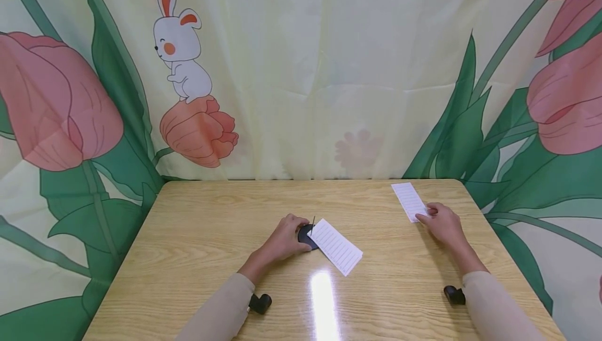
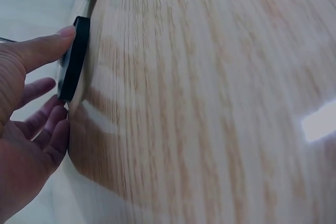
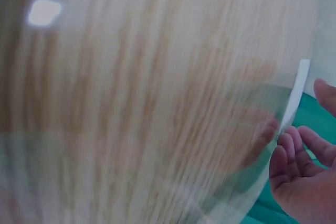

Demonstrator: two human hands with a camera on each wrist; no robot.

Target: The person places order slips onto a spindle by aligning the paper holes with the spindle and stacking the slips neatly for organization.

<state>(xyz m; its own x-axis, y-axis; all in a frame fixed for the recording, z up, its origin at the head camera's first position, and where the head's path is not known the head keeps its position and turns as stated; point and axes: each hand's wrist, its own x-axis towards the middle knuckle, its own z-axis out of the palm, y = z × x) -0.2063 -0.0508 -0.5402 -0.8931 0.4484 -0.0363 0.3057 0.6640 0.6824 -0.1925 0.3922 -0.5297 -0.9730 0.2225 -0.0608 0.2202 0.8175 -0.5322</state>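
Note:
My left hand grips the dark round base of a paper spike near the table's middle. Its thumb and fingers lie on opposite sides of the base; the left wrist view shows the base edge-on. A thin upright pin passes at the corner of lined white paper slips, which spread toward the front right. Farther right, my right hand touches the near end of another lined white slip. In the right wrist view its thumb and fingers stand apart beside the white slip.
Both hands work above a glossy wooden table with rounded back corners. Behind it hangs a curtain printed with tulips and a rabbit. A bright light reflection lies on the table's front middle. Black wrist devices sit under both sleeves.

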